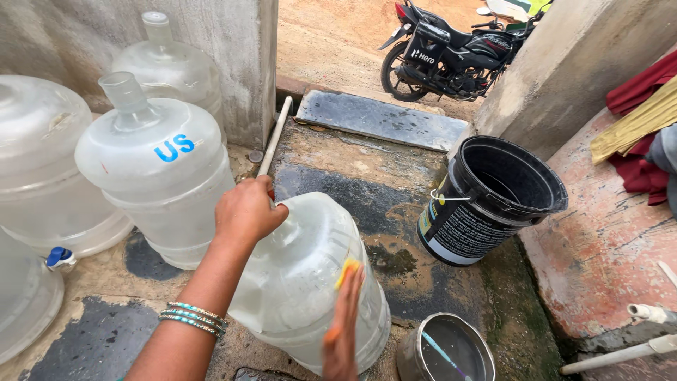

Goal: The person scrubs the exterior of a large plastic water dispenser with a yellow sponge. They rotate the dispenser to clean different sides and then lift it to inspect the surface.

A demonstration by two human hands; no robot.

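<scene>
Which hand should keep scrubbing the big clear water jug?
Probably the right hand: it presses a yellow sponge against the side of the big clear plastic water jug. The left hand is busy gripping the jug's neck, steadying it.

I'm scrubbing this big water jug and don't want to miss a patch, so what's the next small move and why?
Probably slide the yellow scrubber down the side of the water jug. The right hand presses it high on the jug's side, so the lower wall looks unscrubbed, and the left hand grips the neck, steadying the jug.
</scene>
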